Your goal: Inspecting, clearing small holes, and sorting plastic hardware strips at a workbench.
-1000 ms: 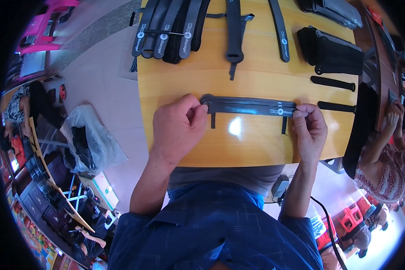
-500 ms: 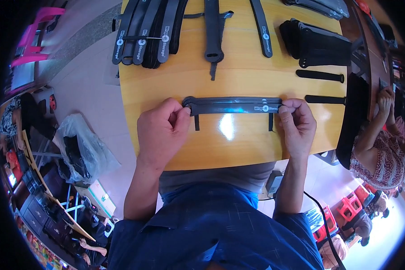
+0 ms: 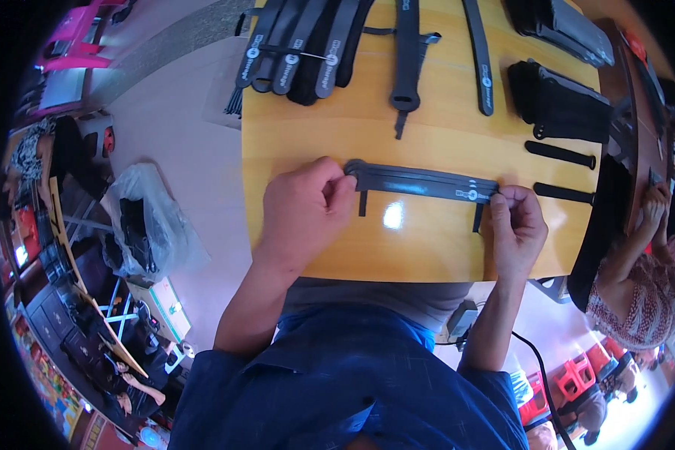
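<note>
A short stack of long dark grey straps (image 3: 416, 183) lies crosswise near the front of the wooden table. My left hand (image 3: 307, 210) is closed, pinching the rounded loop end of the stack. At the other end my right hand (image 3: 519, 229) grips the straps between thumb and bent fingers. White print shows on the top strap beside the right thumb. Two thin black strips, a left strip (image 3: 363, 203) and a right strip (image 3: 478, 217), stick out from under the stack toward me.
Grey straps in a tied bundle (image 3: 292, 56) lie at the far left of the table (image 3: 442, 251). Beyond my hands are another strap bundle (image 3: 406, 64), a single strap (image 3: 478, 60) and black strap piles (image 3: 559, 101). Two short black straps, one nearer (image 3: 562, 193), lie at right.
The whole view has swung, so the table sits farther right and looks slightly turned. Both hands keep their hold on the strap stack's ends.
</note>
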Demonstrator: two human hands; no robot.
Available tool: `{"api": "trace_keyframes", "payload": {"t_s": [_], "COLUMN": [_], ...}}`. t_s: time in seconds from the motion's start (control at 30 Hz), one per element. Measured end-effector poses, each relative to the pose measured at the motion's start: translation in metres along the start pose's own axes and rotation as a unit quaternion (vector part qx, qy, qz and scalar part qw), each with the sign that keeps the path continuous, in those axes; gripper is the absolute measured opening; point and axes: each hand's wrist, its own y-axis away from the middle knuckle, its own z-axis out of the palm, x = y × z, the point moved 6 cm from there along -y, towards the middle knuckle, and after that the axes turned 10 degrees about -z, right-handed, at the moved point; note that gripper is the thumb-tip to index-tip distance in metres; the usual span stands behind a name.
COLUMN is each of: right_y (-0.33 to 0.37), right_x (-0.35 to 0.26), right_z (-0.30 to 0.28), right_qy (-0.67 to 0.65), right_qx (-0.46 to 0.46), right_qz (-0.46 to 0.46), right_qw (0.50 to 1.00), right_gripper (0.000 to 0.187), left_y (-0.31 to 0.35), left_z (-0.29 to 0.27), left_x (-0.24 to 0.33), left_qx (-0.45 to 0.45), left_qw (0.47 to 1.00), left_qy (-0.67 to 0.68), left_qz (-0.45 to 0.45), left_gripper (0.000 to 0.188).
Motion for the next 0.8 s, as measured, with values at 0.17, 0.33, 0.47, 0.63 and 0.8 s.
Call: {"api": "trace_keyframes", "payload": {"t_s": [0.17,0.33,0.47,0.63,0.8], "right_y": [-0.003,-0.003,-0.005,-0.007,0.002], "right_x": [-0.005,-0.009,-0.014,-0.015,-0.048], "right_z": [0.008,0.007,0.007,0.01,0.014], "right_qy": [-0.001,0.031,0.036,0.076,0.242], "right_qx": [-0.006,0.002,0.01,0.008,0.03], "right_qz": [0.012,-0.011,-0.007,-0.047,-0.149], "right_qw": [1.0,0.999,0.999,0.996,0.958], "right_gripper": [0.005,0.005,0.006,0.015,0.028], "left_y": [0.002,-0.001,0.0,0.0,-0.001], "left_z": [-0.007,-0.006,-0.006,-0.009,-0.005], "left_x": [0.001,0.003,0.004,0.004,-0.002], "left_qx": [0.004,-0.018,-0.005,-0.002,0.014], "left_qw": [1.0,0.999,1.0,1.0,0.999], "left_qy": [-0.017,-0.008,-0.017,-0.015,-0.049], "left_qz": [-0.007,-0.028,-0.002,-0.004,0.019], "left_gripper": [0.017,0.017,0.018,0.019,0.02]}}
